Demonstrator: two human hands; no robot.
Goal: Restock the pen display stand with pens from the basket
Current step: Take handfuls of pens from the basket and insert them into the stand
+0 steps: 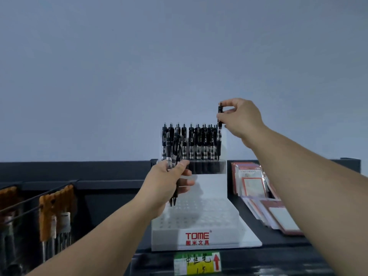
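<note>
A white tiered pen display stand (201, 236) with red "TOME" lettering sits on a dark shelf. Its top back row holds several upright black pens (197, 142). The lower tiers show rows of open holes. My right hand (241, 118) pinches the top of one black pen (219, 132), held upright at the right end of that back row, its tip down at the row. My left hand (169, 182) grips a small bunch of black pens (173, 156) in front of the stand's left side. No basket is in view.
Packs of red-bordered paper goods (256, 186) lie on the shelf right of the stand. Brown-carded items (55, 208) hang on hooks at the left. A green and yellow price label (197, 263) is on the shelf edge below. A plain wall is behind.
</note>
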